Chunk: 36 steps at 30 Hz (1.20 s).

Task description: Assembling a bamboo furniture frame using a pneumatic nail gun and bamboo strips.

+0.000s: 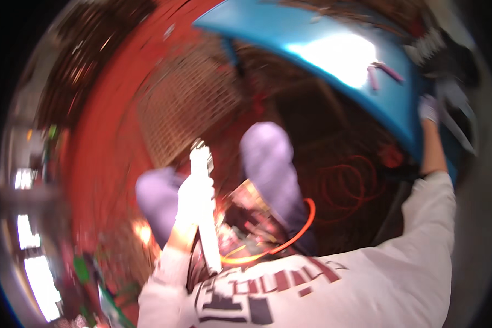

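My left hand, overexposed to white, is wrapped round a long pale tool with a small metal tip at its upper end. The tool stands nearly upright in the picture, over my lap. An orange hose curves round close to the tool's lower end; whether it joins the tool cannot be made out. My right arm stretches far out to the right, and my right hand, in a pale glove, is at the right end of the blue table. Beside it is a pale, flat, pointed piece. Its fingers are blurred.
Purple-handled pliers lie on the table by a bright glare. Under the table are a coiled red hose and a dark box. A brown grid panel lies on the red floor. Dark stacked material stands far left.
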Tool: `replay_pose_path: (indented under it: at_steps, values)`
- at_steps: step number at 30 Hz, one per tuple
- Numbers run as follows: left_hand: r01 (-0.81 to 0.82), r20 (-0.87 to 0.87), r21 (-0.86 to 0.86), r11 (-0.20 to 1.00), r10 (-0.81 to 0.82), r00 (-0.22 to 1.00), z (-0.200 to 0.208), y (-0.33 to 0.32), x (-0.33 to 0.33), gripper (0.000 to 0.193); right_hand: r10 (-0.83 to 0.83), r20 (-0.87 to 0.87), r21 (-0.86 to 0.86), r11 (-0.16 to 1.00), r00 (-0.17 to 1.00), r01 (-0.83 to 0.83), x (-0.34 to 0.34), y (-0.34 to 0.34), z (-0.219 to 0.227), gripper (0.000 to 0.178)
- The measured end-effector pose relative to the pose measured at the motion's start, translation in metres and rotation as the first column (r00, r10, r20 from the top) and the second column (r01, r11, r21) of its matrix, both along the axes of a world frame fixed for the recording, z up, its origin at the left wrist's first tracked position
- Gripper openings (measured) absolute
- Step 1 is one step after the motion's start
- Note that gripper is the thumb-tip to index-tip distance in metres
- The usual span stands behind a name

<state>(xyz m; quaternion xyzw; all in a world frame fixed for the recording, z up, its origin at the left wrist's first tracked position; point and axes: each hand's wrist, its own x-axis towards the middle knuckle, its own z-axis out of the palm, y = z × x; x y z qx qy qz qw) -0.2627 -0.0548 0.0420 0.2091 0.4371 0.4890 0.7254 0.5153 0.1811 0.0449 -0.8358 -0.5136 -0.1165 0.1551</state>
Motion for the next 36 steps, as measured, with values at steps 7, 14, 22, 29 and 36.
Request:
replay_pose_path:
  at_steps: [7, 14, 22, 29, 36]
  values:
    - [-0.183, -0.180, 0.073, 0.980, 0.194, 0.964, -0.010, -0.005, 0.027, 0.018, -0.084, -0.037, -0.071, 0.994, 0.996, 0.081, 0.026, 0.007, -0.038, 0.037]
    - [-0.153, -0.366, 0.115, 0.982, 0.185, 0.912, 0.035, 0.014, 0.050, 0.021, -0.194, -0.007, -0.151, 0.970, 0.981, 0.191, -0.003, -0.044, -0.011, 0.039]
    - [-0.097, -0.313, 0.143, 0.985, 0.138, 0.940, 0.042, 0.018, 0.050, 0.022, -0.256, -0.052, -0.275, 0.933, 0.965, 0.233, 0.006, -0.072, -0.004, 0.042]
    - [-0.034, -0.206, 0.135, 0.990, 0.062, 0.977, 0.038, 0.012, 0.054, 0.044, -0.186, 0.019, -0.196, 0.963, 0.982, 0.186, -0.003, -0.082, -0.009, 0.044]
    - [-0.055, -0.021, 0.058, 0.997, 0.057, 0.998, 0.041, 0.004, 0.051, 0.030, -0.202, 0.045, -0.227, 0.952, 0.978, 0.207, 0.010, -0.076, -0.007, 0.041]
